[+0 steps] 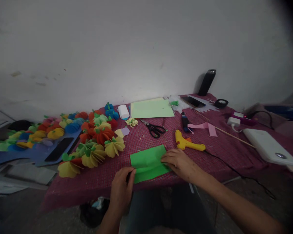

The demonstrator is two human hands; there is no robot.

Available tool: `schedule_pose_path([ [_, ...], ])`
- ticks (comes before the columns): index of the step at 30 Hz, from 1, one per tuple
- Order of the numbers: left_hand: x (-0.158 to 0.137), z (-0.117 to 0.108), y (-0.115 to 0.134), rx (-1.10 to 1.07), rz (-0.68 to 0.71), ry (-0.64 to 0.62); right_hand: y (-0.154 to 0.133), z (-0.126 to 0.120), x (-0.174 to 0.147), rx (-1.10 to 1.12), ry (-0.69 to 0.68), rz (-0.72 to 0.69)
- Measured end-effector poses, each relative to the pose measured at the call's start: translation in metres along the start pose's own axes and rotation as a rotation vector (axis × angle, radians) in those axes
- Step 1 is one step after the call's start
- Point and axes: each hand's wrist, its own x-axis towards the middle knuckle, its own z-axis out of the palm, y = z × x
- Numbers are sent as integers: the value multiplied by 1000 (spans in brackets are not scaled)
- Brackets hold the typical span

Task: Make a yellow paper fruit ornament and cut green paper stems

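Green paper [147,160] seems mid-fold: the left hand [121,186] pinches one edge, the right hand [182,163] holds the other; the fold likely needs pressing flat.

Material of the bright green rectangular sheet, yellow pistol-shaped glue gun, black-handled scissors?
Green sheet: probably matte paper; thin, creased.
Yellow glue gun: likely low-sheen plastic; uniform colour.
Black-handled scissors: smooth, evenly black handles suggest plastic; greyish blades, presumably metal, finish unclear.

Green sheet [148,162]: creased, on checked cloth [125,160]
Left hand [122,185]: pinching sheet's left edge
Right hand [180,162]: on sheet's right edge
Scissors [155,129]: beyond sheet
Paper pumpkins [94,156]: left of sheet
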Motion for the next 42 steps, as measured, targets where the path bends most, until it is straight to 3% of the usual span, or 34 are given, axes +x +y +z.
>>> schedule_pose_path([
  [3,1,-1,0,21,7,-29,-2,-5,0,-37,-64,37],
  [7,3,-5,1,30,118,-161,-1,-9,-5,-72,-122,14],
  [14,8,-16,1,17,210,-336,10,-7,-15,-70,-114,10],
  [26,10,-11,-4,-57,2,-237,7,-18,-12,-12,-93,58],
  [33,10,-10,1,60,-23,-192,5,-17,-4,-112,-108,108],
  [42,11,-13,11,194,6,-274,-3,-14,1,-165,-155,78],
])
